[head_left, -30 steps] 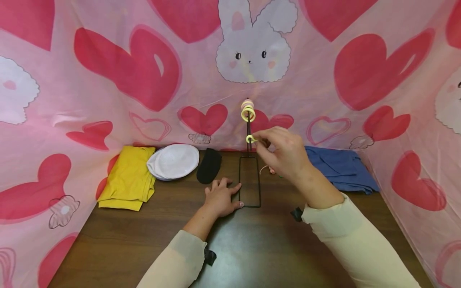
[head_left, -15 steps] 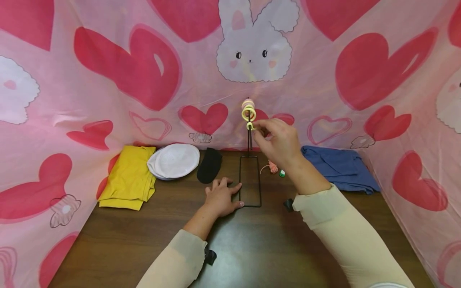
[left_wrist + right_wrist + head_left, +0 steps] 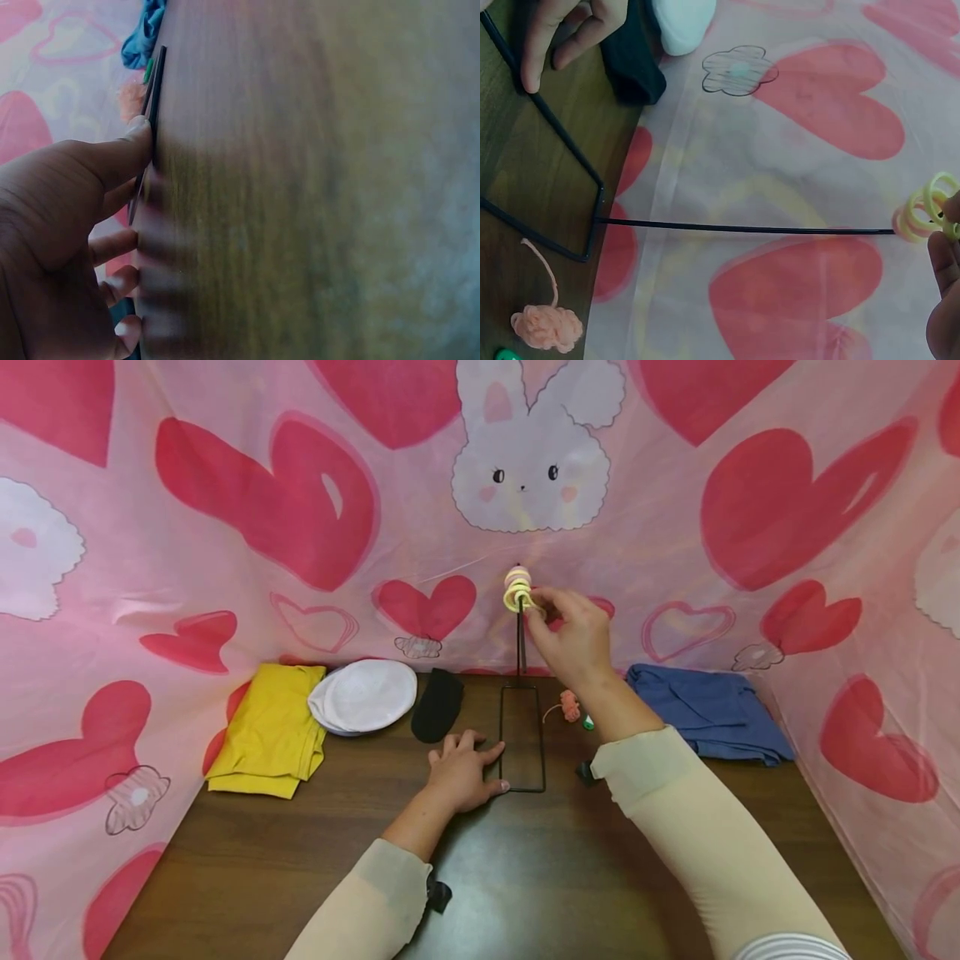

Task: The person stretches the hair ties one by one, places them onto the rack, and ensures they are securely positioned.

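A black wire stand (image 3: 540, 739) has a rectangular base flat on the table and a thin upright pole (image 3: 519, 647). Yellow and pink rings (image 3: 517, 587) are stacked at the pole's top, and they also show in the right wrist view as rings (image 3: 924, 210) on the pole (image 3: 742, 225). My right hand (image 3: 537, 602) is raised to the top of the pole and pinches a small yellow ring (image 3: 951, 226) against that stack. My left hand (image 3: 480, 766) rests on the table, its thumb (image 3: 139, 139) pressing the base's left wire.
Along the back of the brown table (image 3: 315, 860) lie a folded yellow cloth (image 3: 266, 731), a white cap (image 3: 367, 693), a black sock (image 3: 437, 703), a pink yarn ball (image 3: 570, 703) beside a small green item (image 3: 588, 722), and a blue cloth (image 3: 708, 710). Pink heart fabric walls it in.
My right hand has risen along the pole with the small yellow ring, from mid-height up to the stacked rings at the top. The left hand has stayed on the base.
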The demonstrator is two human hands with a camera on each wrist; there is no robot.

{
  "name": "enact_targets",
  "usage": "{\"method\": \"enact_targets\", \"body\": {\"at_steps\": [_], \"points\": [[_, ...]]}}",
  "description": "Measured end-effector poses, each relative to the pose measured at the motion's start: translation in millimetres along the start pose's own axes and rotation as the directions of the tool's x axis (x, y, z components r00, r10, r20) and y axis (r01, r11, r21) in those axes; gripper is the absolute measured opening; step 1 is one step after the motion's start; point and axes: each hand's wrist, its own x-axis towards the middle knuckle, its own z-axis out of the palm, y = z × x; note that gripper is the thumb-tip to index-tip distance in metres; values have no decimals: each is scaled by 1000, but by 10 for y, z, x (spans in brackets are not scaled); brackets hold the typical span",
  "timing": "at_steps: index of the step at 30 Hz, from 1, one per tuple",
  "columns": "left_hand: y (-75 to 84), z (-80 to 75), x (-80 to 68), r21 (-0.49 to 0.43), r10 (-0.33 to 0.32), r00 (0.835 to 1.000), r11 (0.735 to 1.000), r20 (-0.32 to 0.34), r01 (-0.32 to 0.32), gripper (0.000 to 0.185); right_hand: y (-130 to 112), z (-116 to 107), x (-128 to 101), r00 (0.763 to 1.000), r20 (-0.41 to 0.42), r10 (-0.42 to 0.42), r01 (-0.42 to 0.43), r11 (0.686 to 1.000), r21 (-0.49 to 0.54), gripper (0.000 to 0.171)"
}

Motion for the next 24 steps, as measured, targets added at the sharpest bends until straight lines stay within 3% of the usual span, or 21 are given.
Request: {"method": "enact_targets", "body": {"at_steps": [6, 12, 19, 24], "points": [[-1, -1, 1, 8, 5, 1000, 1000, -4, -5, 71, 51, 68, 28, 999, -28, 38, -38, 999, 4, 20], [0, 5, -6, 8, 7, 1000, 1000, 3, -7, 71, 54, 18, -64, 998, 9, 68, -67, 998, -11, 30], [-18, -11, -24, 13, 20, 1000, 1000, -14, -20, 70, 50, -263, -443, 994, 90, 64, -66, 998, 20, 35], [-88, 19, -34, 1, 42, 998, 999, -48, -42, 70, 123, -484, -798, 984, 158, 83, -79, 996, -30, 35]]}}
